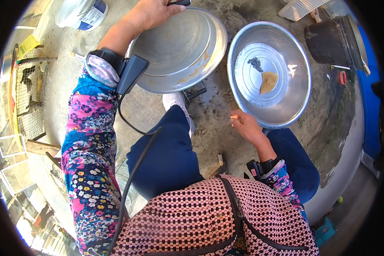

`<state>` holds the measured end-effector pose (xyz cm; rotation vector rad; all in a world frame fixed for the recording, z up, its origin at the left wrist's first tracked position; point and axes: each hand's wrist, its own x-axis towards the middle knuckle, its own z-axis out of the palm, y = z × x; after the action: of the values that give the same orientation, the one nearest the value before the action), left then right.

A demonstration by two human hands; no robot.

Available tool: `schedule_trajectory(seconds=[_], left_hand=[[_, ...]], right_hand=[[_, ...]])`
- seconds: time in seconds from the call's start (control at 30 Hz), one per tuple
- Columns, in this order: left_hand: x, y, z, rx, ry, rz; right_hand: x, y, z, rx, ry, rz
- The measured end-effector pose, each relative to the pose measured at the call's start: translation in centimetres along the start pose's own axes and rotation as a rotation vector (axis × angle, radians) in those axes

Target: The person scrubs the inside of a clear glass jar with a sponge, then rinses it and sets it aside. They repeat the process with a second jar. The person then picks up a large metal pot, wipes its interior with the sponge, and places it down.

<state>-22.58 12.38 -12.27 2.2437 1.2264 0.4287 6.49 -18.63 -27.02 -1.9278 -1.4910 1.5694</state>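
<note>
My left hand (158,11) is at the far rim of a wide aluminium pan (176,44), gripping its black handle (180,2); part of the fingers is cut off by the top edge. Brownish streaks mark the pan's right inner wall. A second black handle (197,93) sticks out from its near side. To the right stands a shiny metal basin (243,83), holding a tan granular heap (269,82) and a small dark grey clump (255,64). My right hand (246,124) hovers by the basin's near left rim with loosely curled fingers; whether something small is between them is unclear.
A white plastic bucket (96,16) stands at the upper left and a dark bucket (324,41) at the upper right. A brush (75,55) lies near my left wrist. Glass jars (128,182) sit beside my left leg. A wire cage (28,86) lines the left side.
</note>
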Motion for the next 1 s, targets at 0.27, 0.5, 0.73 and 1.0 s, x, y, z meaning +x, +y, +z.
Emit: schedule_trajectory(seconds=[0.27, 0.5, 0.73, 1.0], left_hand=[[1.3, -1.1, -1.5, 0.071, 0.079, -0.115], [3.7, -8.5, -3.6, -0.025, 0.163, -0.260], [3.6, -14.0, -3.1, -0.088, 0.469, -0.240], [-7.9, -9.0, 2.0, -0.620, 0.398, -0.406]], right_hand=[[9.3, -1.4, 5.3, -0.114, -0.013, 0.003], [14.2, -5.7, 8.3, 0.636, -0.091, 0.233], [15.9, -8.0, 8.7, 0.680, -0.128, 0.232], [17.4, -11.5, 6.5, 0.687, -0.154, 0.202]])
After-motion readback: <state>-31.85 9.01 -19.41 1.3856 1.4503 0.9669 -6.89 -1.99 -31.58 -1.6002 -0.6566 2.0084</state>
